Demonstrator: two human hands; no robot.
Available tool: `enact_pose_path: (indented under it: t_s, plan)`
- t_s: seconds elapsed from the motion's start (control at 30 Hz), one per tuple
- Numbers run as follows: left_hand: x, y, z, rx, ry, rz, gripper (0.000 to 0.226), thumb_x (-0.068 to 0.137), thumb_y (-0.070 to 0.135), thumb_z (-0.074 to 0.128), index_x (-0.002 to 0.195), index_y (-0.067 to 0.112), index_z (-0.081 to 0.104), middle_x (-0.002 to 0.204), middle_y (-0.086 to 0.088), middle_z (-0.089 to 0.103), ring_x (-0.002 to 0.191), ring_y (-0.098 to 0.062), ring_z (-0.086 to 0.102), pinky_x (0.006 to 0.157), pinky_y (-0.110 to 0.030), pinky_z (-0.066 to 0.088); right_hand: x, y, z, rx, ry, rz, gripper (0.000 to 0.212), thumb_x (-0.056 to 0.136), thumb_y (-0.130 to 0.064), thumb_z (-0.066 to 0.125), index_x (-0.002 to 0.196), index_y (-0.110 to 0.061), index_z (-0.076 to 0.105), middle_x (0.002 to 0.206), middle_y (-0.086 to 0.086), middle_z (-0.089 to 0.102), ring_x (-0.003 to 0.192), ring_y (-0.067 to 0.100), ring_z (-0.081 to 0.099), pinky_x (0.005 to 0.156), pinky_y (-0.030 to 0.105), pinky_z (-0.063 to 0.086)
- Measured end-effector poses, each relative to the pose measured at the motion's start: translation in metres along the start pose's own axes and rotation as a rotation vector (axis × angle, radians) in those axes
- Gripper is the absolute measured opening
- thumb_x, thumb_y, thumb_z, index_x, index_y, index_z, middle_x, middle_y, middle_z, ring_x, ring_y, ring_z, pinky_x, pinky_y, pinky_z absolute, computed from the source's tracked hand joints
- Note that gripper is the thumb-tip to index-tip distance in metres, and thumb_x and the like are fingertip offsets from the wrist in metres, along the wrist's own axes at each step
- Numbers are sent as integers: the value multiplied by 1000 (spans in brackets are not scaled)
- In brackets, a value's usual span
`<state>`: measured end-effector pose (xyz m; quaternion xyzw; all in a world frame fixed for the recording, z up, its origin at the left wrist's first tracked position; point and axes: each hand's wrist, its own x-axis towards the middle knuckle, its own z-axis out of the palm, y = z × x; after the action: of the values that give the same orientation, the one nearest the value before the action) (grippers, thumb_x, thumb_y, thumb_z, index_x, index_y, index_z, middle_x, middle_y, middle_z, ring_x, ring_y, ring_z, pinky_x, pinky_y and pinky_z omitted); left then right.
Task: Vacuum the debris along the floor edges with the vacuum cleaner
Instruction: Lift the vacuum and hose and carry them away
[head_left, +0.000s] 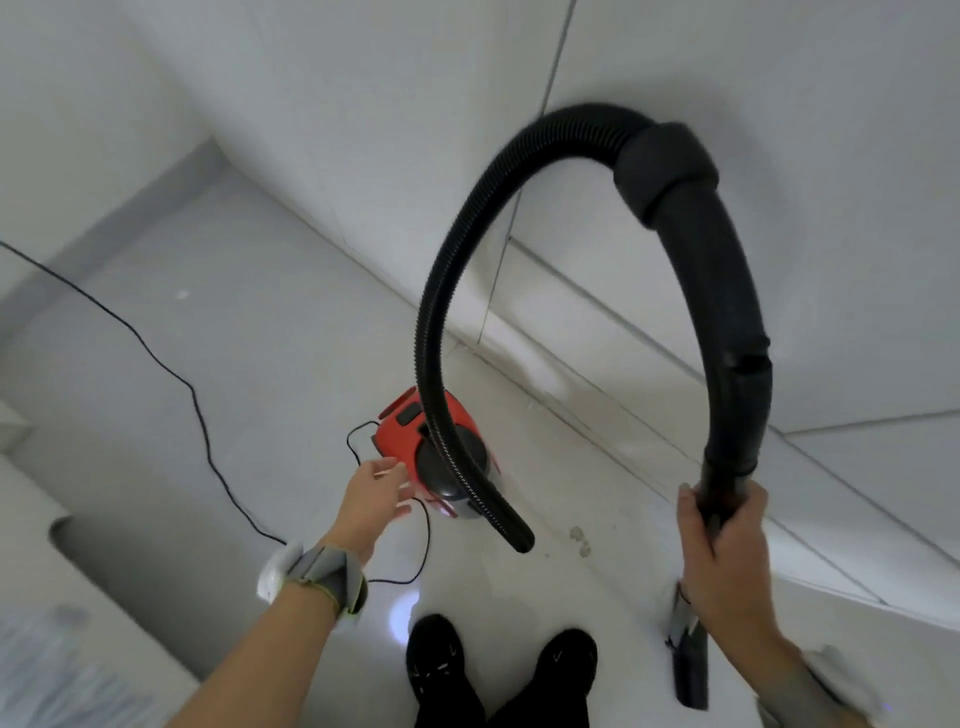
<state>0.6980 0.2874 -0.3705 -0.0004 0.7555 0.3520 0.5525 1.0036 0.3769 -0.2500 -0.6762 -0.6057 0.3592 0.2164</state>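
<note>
The red canister vacuum cleaner (415, 441) sits at frame centre. The left hand (376, 491) reaches for it, fingers (396, 472) loose and empty, likely to switch it on; the right hand (722, 540) clasps the wand (693, 670), lower right.

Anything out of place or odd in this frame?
Possibly: the black hose seems to end loose, its tip sticking out past the red vacuum cleaner as if unplugged, though where it plugs in is hidden. Small debris spots lie beside the tip.
</note>
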Motion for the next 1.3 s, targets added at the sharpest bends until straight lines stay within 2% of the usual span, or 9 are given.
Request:
enact_pose_path:
  t_s: [0.13, 0.23, 0.3, 0.43, 0.57, 0.83, 1.03, 1.2, 1.3]
  plan:
    - [-116, 66, 14, 86, -120, 160, 17, 109, 11, 50, 122, 4, 57, 108, -11, 69, 86, -19, 69, 57, -22, 58, -27, -32, -55, 111, 23, 100, 14, 97, -21, 55, 102, -21, 42, 69, 17, 53, 52, 24, 48, 42, 27, 40]
    - [-191, 109, 44, 174, -235, 241, 14, 108, 17, 53, 117, 12, 62, 112, -9, 73, 91, -19, 74, 70, -28, 61, -45, -36, -102, 131, 153, 189, 16, 91, -14, 61, 99, -20, 48, 85, 11, 59, 68, 20, 56, 54, 25, 43]
    - [-231, 131, 68, 227, -321, 311, 12, 107, 20, 56, 115, 16, 63, 110, -6, 74, 93, -17, 75, 76, -26, 61, -52, -33, -131, 154, 240, 264, 22, 86, -7, 61, 98, -20, 49, 95, 7, 58, 76, 19, 56, 60, 25, 43]
    - [-277, 154, 99, 366, -417, 412, 16, 106, 25, 57, 119, 16, 63, 111, -4, 73, 96, -19, 74, 90, -33, 60, -48, -22, -160, 187, 280, 362, 26, 87, -7, 58, 109, -15, 47, 87, 8, 60, 68, 21, 58, 52, 25, 41]
    - [-327, 168, 140, 527, -503, 473, 16, 106, 25, 57, 119, 18, 64, 109, -2, 74, 94, -18, 75, 91, -37, 61, -36, 6, -206, 217, 340, 433, 26, 88, -14, 57, 112, -15, 47, 87, 7, 62, 69, 21, 60, 54, 27, 42]
    - [-344, 169, 175, 655, -508, 465, 18, 105, 28, 60, 117, 16, 65, 108, -2, 76, 91, -17, 77, 89, -37, 62, -8, 57, -236, 155, 413, 471, 35, 89, -19, 59, 120, -9, 50, 108, 8, 58, 92, 28, 60, 78, 41, 53]
    - [-336, 162, 177, 667, -473, 382, 17, 105, 27, 59, 116, 16, 65, 106, -4, 77, 90, -17, 77, 78, -25, 62, -11, 70, -231, 100, 367, 388, 35, 93, -25, 58, 124, -11, 48, 112, 8, 56, 99, 28, 58, 82, 41, 52]
    - [-322, 173, 158, 656, -441, 353, 17, 105, 25, 60, 116, 14, 67, 105, -6, 78, 89, -18, 77, 79, -30, 62, -16, 62, -218, 49, 388, 426, 61, 84, -11, 66, 137, -5, 38, 130, 15, 47, 118, 30, 47, 97, 42, 45]
    - [-315, 186, 141, 699, -452, 355, 17, 105, 25, 60, 113, 13, 69, 97, -4, 78, 83, -15, 77, 74, -26, 60, -29, 52, -211, 32, 403, 486, 75, 80, -7, 68, 144, -1, 29, 137, 20, 40, 125, 35, 41, 103, 45, 40]
